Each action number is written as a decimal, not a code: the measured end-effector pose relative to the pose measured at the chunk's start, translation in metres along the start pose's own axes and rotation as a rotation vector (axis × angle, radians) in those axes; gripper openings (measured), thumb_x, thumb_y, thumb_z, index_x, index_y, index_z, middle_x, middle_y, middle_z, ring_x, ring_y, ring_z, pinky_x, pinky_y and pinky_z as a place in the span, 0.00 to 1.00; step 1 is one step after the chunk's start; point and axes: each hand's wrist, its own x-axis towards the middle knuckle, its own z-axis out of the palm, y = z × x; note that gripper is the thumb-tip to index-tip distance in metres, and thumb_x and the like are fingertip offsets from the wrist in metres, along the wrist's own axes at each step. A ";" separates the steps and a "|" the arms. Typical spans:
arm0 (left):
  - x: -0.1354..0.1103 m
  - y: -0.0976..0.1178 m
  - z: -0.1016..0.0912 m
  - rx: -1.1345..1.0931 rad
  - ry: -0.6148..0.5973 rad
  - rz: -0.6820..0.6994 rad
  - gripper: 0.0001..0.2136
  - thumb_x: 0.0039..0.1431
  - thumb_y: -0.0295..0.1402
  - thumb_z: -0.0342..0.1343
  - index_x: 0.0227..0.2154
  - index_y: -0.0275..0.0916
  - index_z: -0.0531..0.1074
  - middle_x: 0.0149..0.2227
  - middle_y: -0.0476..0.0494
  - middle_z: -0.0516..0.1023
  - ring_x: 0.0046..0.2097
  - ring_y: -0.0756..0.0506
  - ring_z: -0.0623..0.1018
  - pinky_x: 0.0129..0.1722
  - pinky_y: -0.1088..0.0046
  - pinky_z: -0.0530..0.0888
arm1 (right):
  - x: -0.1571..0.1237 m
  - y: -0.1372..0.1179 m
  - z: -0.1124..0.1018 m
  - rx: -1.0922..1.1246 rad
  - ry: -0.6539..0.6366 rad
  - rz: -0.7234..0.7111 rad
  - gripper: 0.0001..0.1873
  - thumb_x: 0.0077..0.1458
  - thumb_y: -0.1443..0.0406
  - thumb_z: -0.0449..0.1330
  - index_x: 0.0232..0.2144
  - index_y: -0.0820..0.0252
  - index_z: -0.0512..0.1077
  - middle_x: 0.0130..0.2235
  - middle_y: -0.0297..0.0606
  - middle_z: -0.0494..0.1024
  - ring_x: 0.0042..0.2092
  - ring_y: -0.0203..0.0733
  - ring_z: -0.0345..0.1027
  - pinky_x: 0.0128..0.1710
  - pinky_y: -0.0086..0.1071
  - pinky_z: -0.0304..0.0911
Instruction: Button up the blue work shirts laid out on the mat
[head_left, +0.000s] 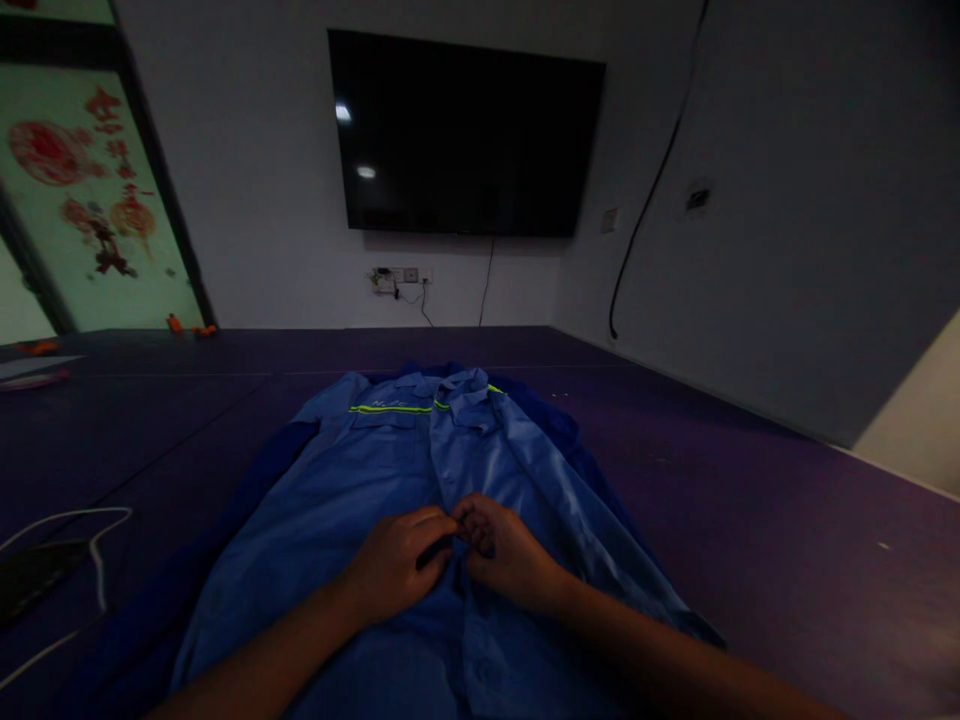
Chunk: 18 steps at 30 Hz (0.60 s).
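A blue work shirt [337,500] with yellow-green trim across its chest lies spread on the floor, collar pointing away from me. Darker blue cloth [281,455] shows along both its sides. At the middle of the front opening, my left hand [397,560] pinches the shirt's edge between thumb and fingers. My right hand [514,555], fingers curled, meets it from the other side and also grips the front edge. The fingertips of both hands touch or nearly touch. Whatever small part of the placket lies between them is hidden.
The purple floor [697,520] runs to the walls. A dark device [41,575] with a white cable [97,560] lies at the left. A television [465,135] hangs on the far wall, above sockets [409,275]. A black cable [652,190] hangs along the right wall.
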 end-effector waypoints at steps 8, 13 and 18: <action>0.000 -0.001 0.001 0.005 0.007 0.004 0.12 0.51 0.23 0.50 0.39 0.39 0.69 0.38 0.45 0.75 0.38 0.49 0.73 0.36 0.76 0.69 | 0.001 0.002 0.000 0.004 -0.004 -0.001 0.21 0.35 0.79 0.51 0.35 0.59 0.63 0.25 0.27 0.64 0.25 0.28 0.57 0.22 0.22 0.51; 0.000 0.000 0.001 0.025 0.011 0.002 0.12 0.51 0.24 0.49 0.39 0.38 0.70 0.38 0.45 0.75 0.38 0.49 0.73 0.36 0.75 0.70 | 0.001 0.002 -0.001 -0.004 -0.002 -0.008 0.21 0.35 0.79 0.50 0.34 0.59 0.63 0.26 0.27 0.64 0.25 0.28 0.57 0.23 0.22 0.52; 0.000 0.000 0.001 0.032 0.018 0.013 0.13 0.52 0.24 0.49 0.40 0.39 0.69 0.38 0.45 0.75 0.39 0.49 0.73 0.36 0.76 0.70 | 0.000 -0.002 -0.001 -0.028 0.007 -0.012 0.21 0.34 0.79 0.50 0.34 0.59 0.63 0.26 0.28 0.64 0.26 0.29 0.58 0.23 0.22 0.52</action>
